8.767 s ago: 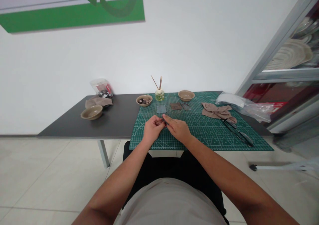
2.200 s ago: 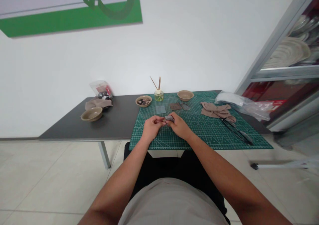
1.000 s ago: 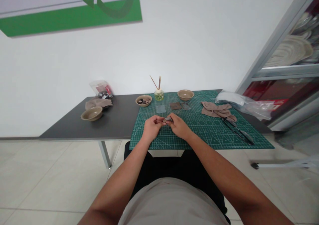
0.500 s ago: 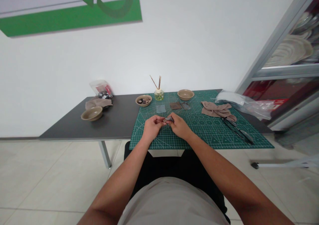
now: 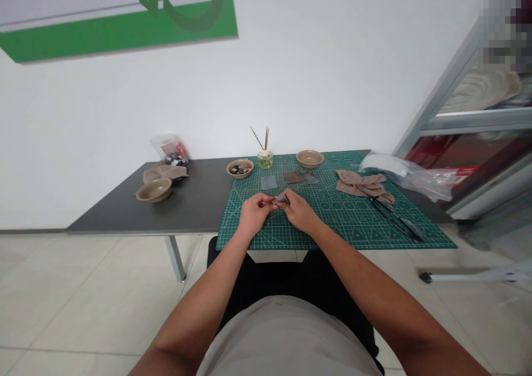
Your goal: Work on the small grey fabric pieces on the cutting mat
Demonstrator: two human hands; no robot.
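Observation:
My left hand (image 5: 253,214) and my right hand (image 5: 298,211) meet over the near part of a green cutting mat (image 5: 332,220). Both are closed in a pinch on a small grey piece of fabric (image 5: 281,199) held between their fingertips just above the mat. Beyond them on the mat lie a grey fabric square (image 5: 268,182), a brown fabric square (image 5: 293,177) and a darker scrap (image 5: 309,177).
On the dark table (image 5: 183,204) stand a bowl of small dark pieces (image 5: 240,168), a reed diffuser (image 5: 265,157), an empty bowl (image 5: 310,158) and another bowl (image 5: 153,189). Beige cloth (image 5: 362,184), scissors (image 5: 397,220) and a plastic bag (image 5: 405,174) lie right. A jar (image 5: 168,148) stands back left.
Since 8.8 s ago both hands have lifted slightly and the grey piece now shows between the fingertips. Over the last second nothing has visibly moved.

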